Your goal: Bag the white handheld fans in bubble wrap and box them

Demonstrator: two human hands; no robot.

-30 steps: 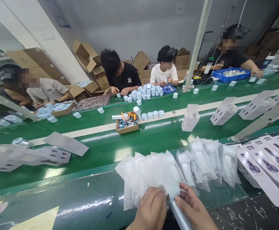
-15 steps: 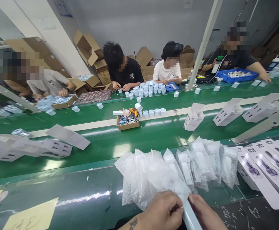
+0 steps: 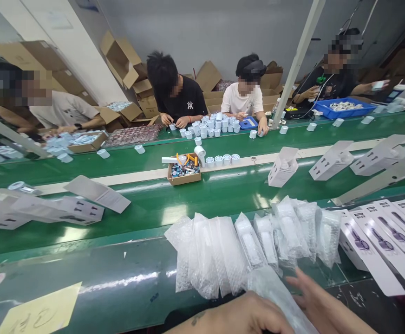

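A filled translucent plastic bag (image 3: 275, 290) slants across the bottom edge, with something pale inside. My left hand (image 3: 247, 315) curls over its near left side and grips it; the fingertips are partly cut off by the picture's edge. On the bag's right side is my right hand (image 3: 316, 297), its fingers stretched out and apart, close to or against the plastic. Just beyond my hands lies a row of bubble-wrap bags (image 3: 219, 255). Farther right in that row, filled bubble bags (image 3: 291, 232) show pale pieces inside.
Printed white boxes (image 3: 380, 241) with open flaps stand at right, more boxes (image 3: 80, 211) at left. Beyond the green conveyor (image 3: 146, 199), a carton of small parts (image 3: 184, 174) sits near white cups (image 3: 219, 125). Several co-workers sit opposite. A slanted post (image 3: 298, 65) rises at right.
The bag now covers the pale piece further, and my left hand has moved down and right. My right hand's fingers have spread off the piece. A co-worker opposite reaches toward a cup.
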